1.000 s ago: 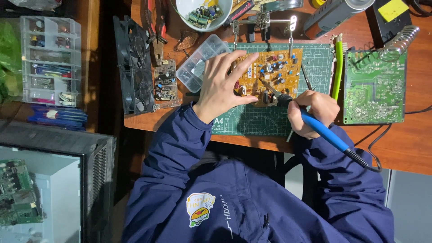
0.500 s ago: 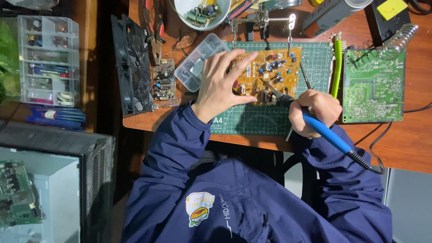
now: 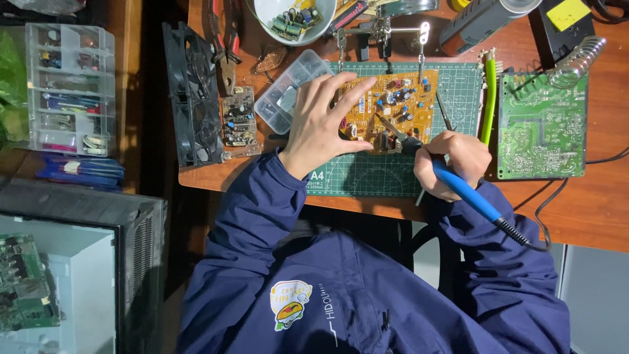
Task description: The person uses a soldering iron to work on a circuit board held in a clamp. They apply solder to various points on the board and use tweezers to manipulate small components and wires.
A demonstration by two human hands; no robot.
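The head view looks straight down on a wooden worktop; at the far left stands a clear parts drawer box, with a black fan lying at the worktop's left edge and a small circuit board just beside it; a clear plastic case lies partly under the left hand, whose fingers are spread flat, its grip open, pressing on the left part of the orange circuit board; that board lies on the green cutting mat, near the middle of the worktop, below a white bowl of small parts; the right hand has its grip closed round the blue soldering iron, the tip touching the orange board's lower edge; a green circuit board lies well right of the mat.
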